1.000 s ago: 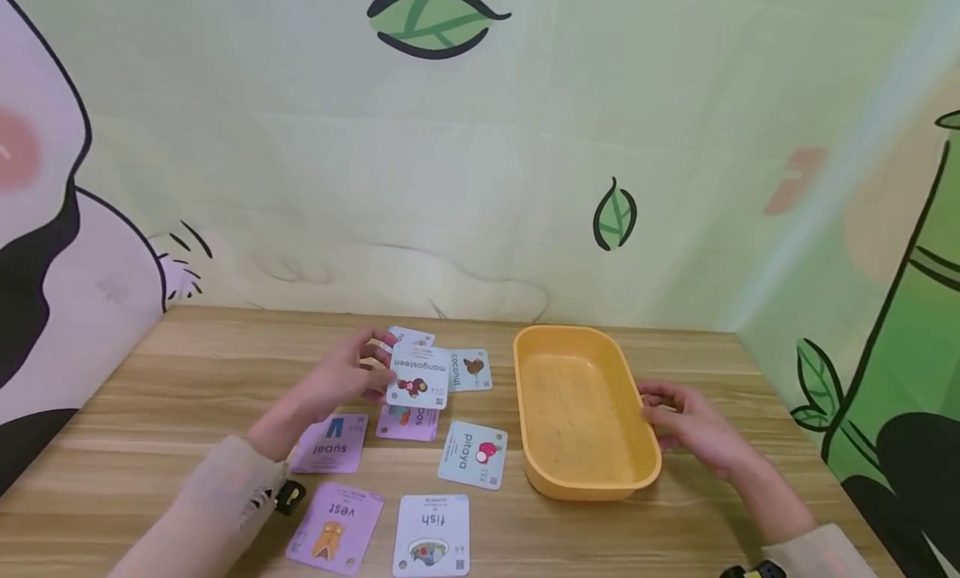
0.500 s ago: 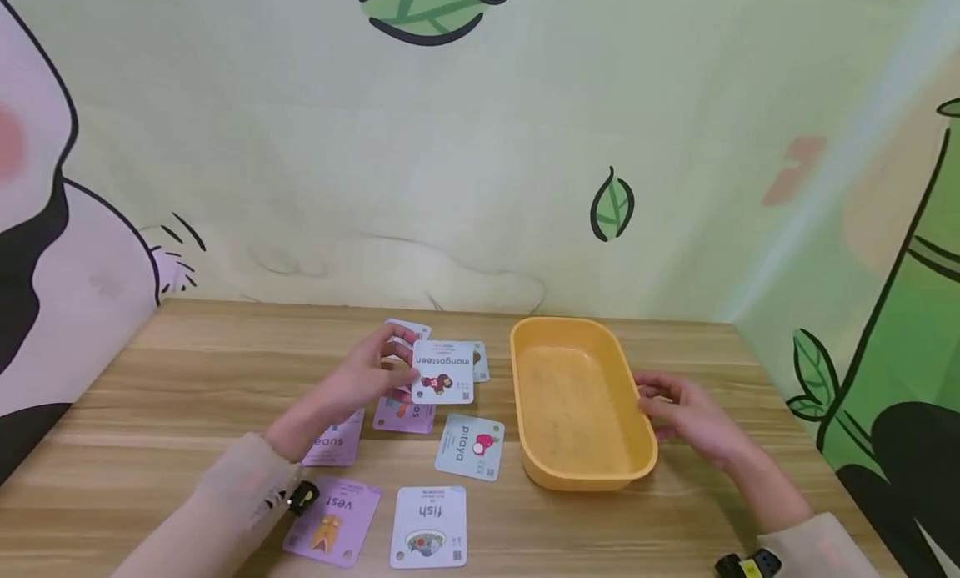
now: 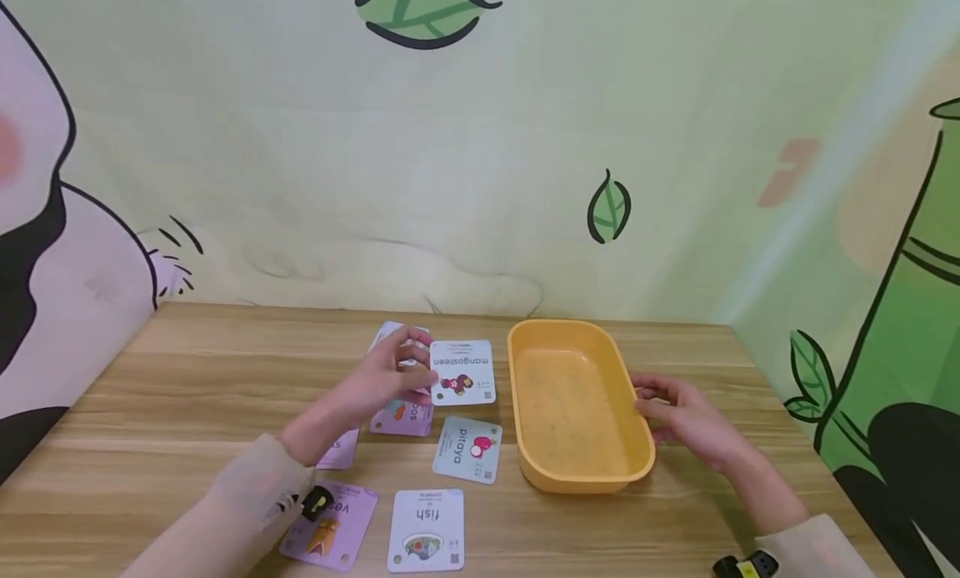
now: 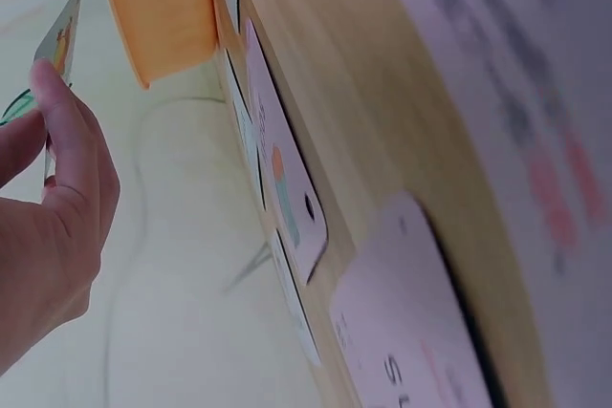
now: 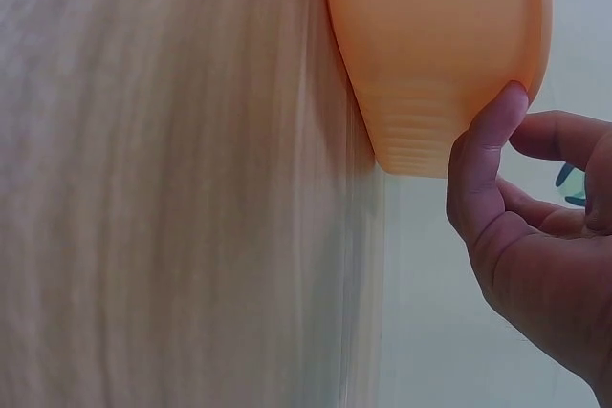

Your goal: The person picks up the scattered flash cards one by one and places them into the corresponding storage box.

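My left hand (image 3: 390, 369) pinches the mangosteen card (image 3: 462, 373) by its left edge, face up, to the left of the yellow plastic bin (image 3: 645, 469). In the left wrist view, this card (image 4: 65, 37) is raised off the table between thumb and fingers. The coconut card beneath it is now hidden from the head view. At the bin's right side, my right hand (image 3: 693, 424) has its fingers loosely bent; in the right wrist view the thumb (image 5: 499, 117) touches the bin's outer wall (image 5: 430, 35) near the rim.
On the wood table (image 3: 225, 369) lie a pitaya card (image 3: 465, 450), a fish card (image 3: 426, 530), a purple vest card (image 3: 348, 520) and several more purple cards (image 3: 402, 419) partly under my left hand. A patterned cloth backdrop (image 3: 465, 186) rises behind the table.
My left hand has carried the mangosteen card rightward, from over the purple cards to over the coconut card, toward the bin. My right hand and the bin have stayed put.
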The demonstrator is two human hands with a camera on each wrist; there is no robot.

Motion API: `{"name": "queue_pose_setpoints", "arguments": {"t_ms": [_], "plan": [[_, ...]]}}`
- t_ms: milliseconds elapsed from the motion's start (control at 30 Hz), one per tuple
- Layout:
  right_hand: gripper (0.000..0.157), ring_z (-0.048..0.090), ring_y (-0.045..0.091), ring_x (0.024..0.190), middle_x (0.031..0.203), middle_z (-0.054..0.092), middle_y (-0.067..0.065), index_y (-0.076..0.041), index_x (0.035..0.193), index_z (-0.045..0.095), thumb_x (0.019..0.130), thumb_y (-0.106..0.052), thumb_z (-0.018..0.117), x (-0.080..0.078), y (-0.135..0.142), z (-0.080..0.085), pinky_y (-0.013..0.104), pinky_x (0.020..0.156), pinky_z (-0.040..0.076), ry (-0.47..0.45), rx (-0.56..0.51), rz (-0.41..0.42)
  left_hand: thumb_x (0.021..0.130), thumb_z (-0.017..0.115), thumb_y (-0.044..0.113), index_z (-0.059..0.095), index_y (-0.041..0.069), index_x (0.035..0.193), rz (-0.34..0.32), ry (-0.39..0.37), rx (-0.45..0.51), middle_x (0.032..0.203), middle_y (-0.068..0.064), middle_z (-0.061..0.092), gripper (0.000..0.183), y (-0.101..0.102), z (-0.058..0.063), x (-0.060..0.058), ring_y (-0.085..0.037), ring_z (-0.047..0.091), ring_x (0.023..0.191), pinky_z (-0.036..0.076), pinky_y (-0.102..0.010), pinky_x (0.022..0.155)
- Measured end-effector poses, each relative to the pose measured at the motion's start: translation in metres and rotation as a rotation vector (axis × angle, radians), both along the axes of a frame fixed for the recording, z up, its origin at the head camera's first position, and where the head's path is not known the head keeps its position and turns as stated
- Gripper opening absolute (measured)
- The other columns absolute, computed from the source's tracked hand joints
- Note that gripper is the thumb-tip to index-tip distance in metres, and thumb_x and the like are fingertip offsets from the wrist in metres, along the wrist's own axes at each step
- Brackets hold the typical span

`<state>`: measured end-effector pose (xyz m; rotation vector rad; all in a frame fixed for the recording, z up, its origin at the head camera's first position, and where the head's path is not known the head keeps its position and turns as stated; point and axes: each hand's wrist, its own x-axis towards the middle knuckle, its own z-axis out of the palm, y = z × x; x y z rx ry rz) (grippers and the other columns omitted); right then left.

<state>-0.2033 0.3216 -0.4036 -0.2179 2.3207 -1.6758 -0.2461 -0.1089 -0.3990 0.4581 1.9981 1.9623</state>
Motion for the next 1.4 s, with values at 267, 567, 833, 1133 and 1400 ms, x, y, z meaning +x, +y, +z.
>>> {"name": "queue_pose_setpoints", "arguments": {"t_ms": [267, 567, 833, 1133, 1400], "plan": [[0.056, 0.063, 0.022, 0.099, 0.128, 0.048, 0.029, 0.016, 0.149, 0.033, 0.105, -0.01, 0.056, 0.0, 0.001, -0.001, 0.037, 0.075, 0.061, 0.005, 0.001, 0.008, 0.094, 0.063, -0.01, 0.04, -0.004, 0.135, -0.048, -0.045, 0.02, 0.103, -0.014, 0.053, 0.048, 0.014, -0.003, 0.001, -0.025, 0.065, 0.085, 0.062, -0.04, 0.075], [0.056, 0.063, 0.023, 0.099, 0.127, 0.048, 0.028, 0.015, 0.149, 0.034, 0.105, -0.01, 0.056, 0.0, 0.0, -0.002, 0.037, 0.075, 0.062, 0.005, 0.007, 0.001, 0.094, 0.064, -0.011, 0.04, -0.005, 0.136, -0.07, -0.111, 0.02, 0.107, -0.018, 0.054, 0.049, 0.033, -0.003, 0.002, -0.026, 0.068, 0.083, 0.062, -0.04, 0.076], [0.055, 0.064, 0.022, 0.097, 0.126, 0.048, 0.028, 0.016, 0.148, 0.034, 0.104, -0.009, 0.056, 0.0, 0.001, -0.001, 0.037, 0.073, 0.062, 0.007, -0.004, 0.003, 0.093, 0.065, -0.013, 0.042, -0.007, 0.134, -0.053, -0.136, 0.026, 0.109, -0.02, 0.055, 0.048, 0.05, -0.005, 0.001, -0.026, 0.068, 0.08, 0.062, -0.039, 0.075], [0.056, 0.063, 0.022, 0.097, 0.126, 0.048, 0.027, 0.016, 0.149, 0.034, 0.104, -0.01, 0.056, 0.0, 0.0, -0.002, 0.037, 0.073, 0.062, 0.001, -0.004, -0.003, 0.092, 0.07, -0.008, 0.048, -0.003, 0.136, -0.025, -0.154, -0.032, 0.113, -0.02, 0.057, 0.049, 0.066, -0.006, 0.0, -0.025, 0.07, 0.077, 0.062, -0.037, 0.074], [0.056, 0.063, 0.023, 0.096, 0.126, 0.047, 0.027, 0.015, 0.149, 0.033, 0.104, -0.01, 0.055, 0.0, 0.0, -0.001, 0.036, 0.072, 0.061, -0.003, 0.005, 0.0, 0.094, 0.07, -0.005, 0.047, -0.003, 0.138, -0.045, -0.173, -0.034, 0.114, -0.02, 0.056, 0.049, 0.077, -0.009, -0.002, -0.024, 0.07, 0.078, 0.062, -0.036, 0.075]]}}
